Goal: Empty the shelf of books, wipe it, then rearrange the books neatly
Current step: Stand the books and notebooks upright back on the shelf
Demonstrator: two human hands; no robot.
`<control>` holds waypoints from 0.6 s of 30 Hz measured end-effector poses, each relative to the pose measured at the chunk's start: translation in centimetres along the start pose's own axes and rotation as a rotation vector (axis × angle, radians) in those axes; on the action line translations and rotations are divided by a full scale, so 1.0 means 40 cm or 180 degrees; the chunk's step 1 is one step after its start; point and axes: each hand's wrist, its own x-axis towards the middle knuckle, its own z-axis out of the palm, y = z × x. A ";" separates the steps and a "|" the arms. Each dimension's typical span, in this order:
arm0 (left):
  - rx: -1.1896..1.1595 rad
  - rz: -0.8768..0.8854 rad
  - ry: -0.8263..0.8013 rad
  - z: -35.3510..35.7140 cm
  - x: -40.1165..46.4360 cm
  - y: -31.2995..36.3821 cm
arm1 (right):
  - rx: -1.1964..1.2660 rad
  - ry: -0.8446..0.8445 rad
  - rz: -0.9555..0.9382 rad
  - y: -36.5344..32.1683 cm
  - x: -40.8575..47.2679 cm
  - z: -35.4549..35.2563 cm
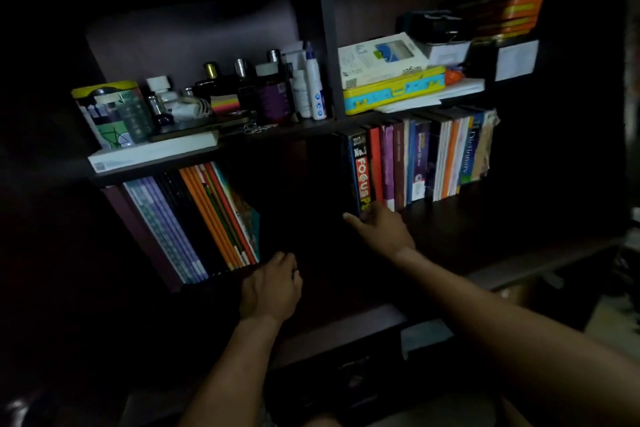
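Note:
A dark shelf (450, 229) holds two groups of books with a wide dark gap between them. On the left, thin books (194, 218) with purple, black and orange spines lean leftward. On the right, upright books (433, 156) run from a black "Focus" book (358, 170) to a dictionary (472, 152). My right hand (379, 229) grips the bottom of the Focus book, thumb on its left side. My left hand (272, 288) sits at the shelf's front edge, just right of the leaning books, fingers curled; whether it holds anything is too dark to tell.
The upper shelf carries a tin (110, 111), several bottles (277, 87), a white box (381, 59) on a yellow case (394, 90) and papers. A vertical divider (329, 38) splits that shelf. A lower ledge (346, 333) juts out beneath my hands.

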 end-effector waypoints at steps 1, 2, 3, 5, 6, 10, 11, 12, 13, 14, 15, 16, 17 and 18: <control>0.0128 -0.0006 -0.0320 -0.029 0.006 0.021 | 0.0048 -0.0061 0.0100 0.016 -0.046 -0.033; 0.0245 -0.0009 -0.0651 -0.059 0.022 0.043 | 0.0094 -0.0107 0.0157 0.035 -0.087 -0.062; 0.0328 -0.0044 -0.0944 -0.093 0.033 0.077 | 0.0101 -0.0101 0.0178 0.058 -0.130 -0.092; 0.0236 0.0055 -0.1106 -0.146 0.036 0.184 | 0.0006 -0.0042 0.0174 0.096 -0.227 -0.177; -0.0002 0.0197 -0.1026 -0.155 0.022 0.261 | -0.0057 0.0005 0.0171 0.113 -0.283 -0.233; -0.1202 0.0874 -0.0799 -0.138 -0.077 0.582 | -0.0425 -0.0025 0.0157 0.160 -0.441 -0.433; -0.1408 0.1050 -0.0889 -0.128 -0.114 0.683 | -0.0606 -0.0070 0.0238 0.186 -0.485 -0.505; -0.1561 0.1207 -0.0963 -0.121 -0.147 0.748 | -0.0721 -0.0151 0.0289 0.202 -0.515 -0.558; -0.1726 0.1417 -0.1064 -0.114 -0.183 0.832 | -0.0865 -0.0137 0.0341 0.229 -0.554 -0.631; -0.1923 0.1487 -0.1197 -0.100 -0.211 0.881 | -0.1016 -0.0150 0.0361 0.246 -0.583 -0.684; -0.2200 0.1509 -0.1445 -0.092 -0.252 0.937 | -0.1221 -0.0106 0.0437 0.270 -0.620 -0.745; -0.2485 0.1523 -0.1711 -0.080 -0.290 0.996 | -0.1482 -0.0034 0.0598 0.300 -0.663 -0.815; -0.2690 0.1481 -0.1935 -0.062 -0.323 1.043 | -0.1854 0.0017 0.0848 0.332 -0.704 -0.877; -0.2789 0.1472 -0.2163 -0.046 -0.359 1.092 | -0.2310 0.0040 0.1217 0.372 -0.751 -0.940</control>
